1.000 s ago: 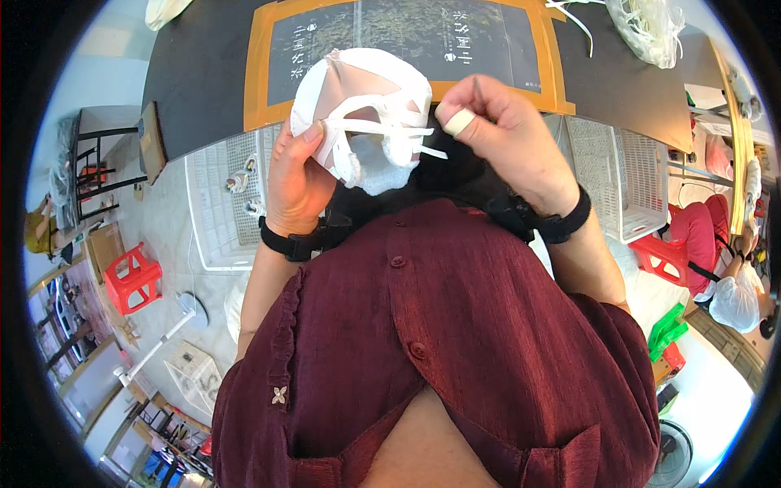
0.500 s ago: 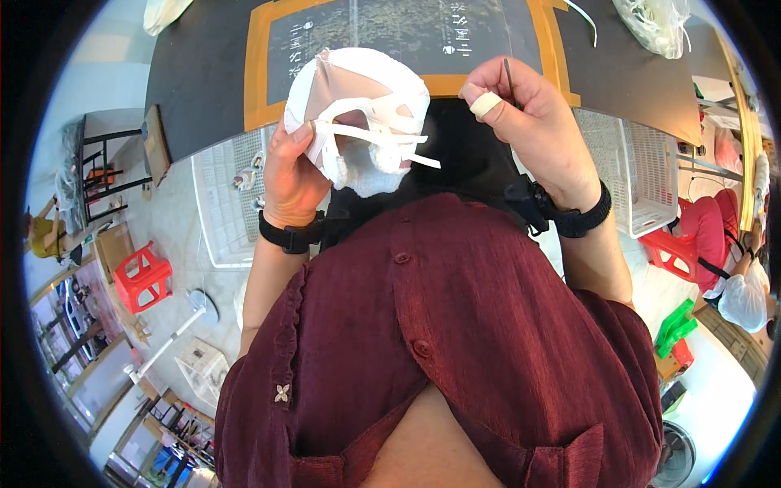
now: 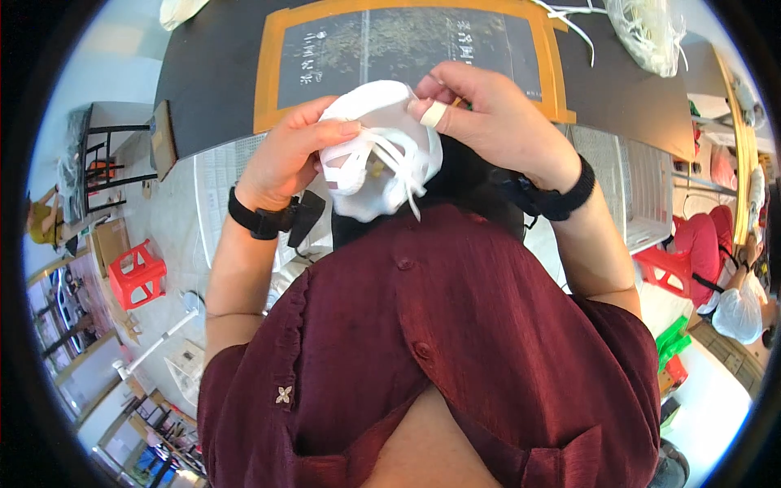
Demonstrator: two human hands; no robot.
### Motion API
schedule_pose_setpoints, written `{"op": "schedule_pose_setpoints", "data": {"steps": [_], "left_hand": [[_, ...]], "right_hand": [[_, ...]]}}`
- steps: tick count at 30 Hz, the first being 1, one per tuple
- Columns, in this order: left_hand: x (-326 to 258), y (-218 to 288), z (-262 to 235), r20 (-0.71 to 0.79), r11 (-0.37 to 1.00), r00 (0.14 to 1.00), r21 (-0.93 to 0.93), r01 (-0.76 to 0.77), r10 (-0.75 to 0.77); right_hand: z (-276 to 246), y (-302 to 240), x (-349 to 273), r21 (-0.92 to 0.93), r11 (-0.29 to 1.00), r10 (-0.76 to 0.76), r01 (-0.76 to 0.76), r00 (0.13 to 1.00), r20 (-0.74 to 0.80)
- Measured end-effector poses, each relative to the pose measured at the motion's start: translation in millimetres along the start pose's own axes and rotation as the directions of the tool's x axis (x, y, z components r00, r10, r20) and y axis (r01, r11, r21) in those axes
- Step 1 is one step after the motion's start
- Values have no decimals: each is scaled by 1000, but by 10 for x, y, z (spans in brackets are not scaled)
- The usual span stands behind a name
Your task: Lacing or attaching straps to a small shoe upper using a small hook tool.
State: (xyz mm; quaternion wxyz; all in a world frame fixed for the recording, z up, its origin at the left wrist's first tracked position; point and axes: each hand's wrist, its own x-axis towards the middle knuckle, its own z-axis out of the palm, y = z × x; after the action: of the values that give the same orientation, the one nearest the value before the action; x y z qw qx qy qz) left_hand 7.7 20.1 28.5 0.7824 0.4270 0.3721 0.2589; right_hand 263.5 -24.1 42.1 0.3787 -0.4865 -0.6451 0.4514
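Note:
A white cup-shaped face mask (image 3: 382,154) with white elastic straps is held between both hands in front of my chest. My left hand (image 3: 285,154) grips its left side, thumb across the straps. Fingertips of my right hand (image 3: 488,122) pinch the mask's upper right edge; one finger carries a white tape wrap. Both wrists wear black bands. A dark table (image 3: 220,73) with an orange-bordered dark mat (image 3: 407,45) lies just beyond the hands.
A clear bag of white pieces (image 3: 651,32) and loose white straps (image 3: 569,20) lie on the table's far right. White wire baskets (image 3: 634,187) sit under the table edge. A red stool (image 3: 134,272) stands on the floor at left, and a person in red (image 3: 700,244) sits at right.
My right hand has come back down to the mask's top edge after lifting away. The mask has turned and dropped slightly toward my chest.

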Motion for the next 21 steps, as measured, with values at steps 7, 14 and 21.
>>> {"op": "schedule_pose_setpoints", "data": {"steps": [7,14,21], "left_hand": [[-82,269,-186,353,965,920,-248,-80,167],[-52,-167,357,18,603,605,60,-795,796],[35,-106,442,-201,581,545,300,-757,814]], "right_hand": [[175,-63,99,482,847,153,-223,971,181],[539,-577,449,984,172,494,-52,868,-41],[561,-325,385,902,428,207,-53,978,-40]]}}
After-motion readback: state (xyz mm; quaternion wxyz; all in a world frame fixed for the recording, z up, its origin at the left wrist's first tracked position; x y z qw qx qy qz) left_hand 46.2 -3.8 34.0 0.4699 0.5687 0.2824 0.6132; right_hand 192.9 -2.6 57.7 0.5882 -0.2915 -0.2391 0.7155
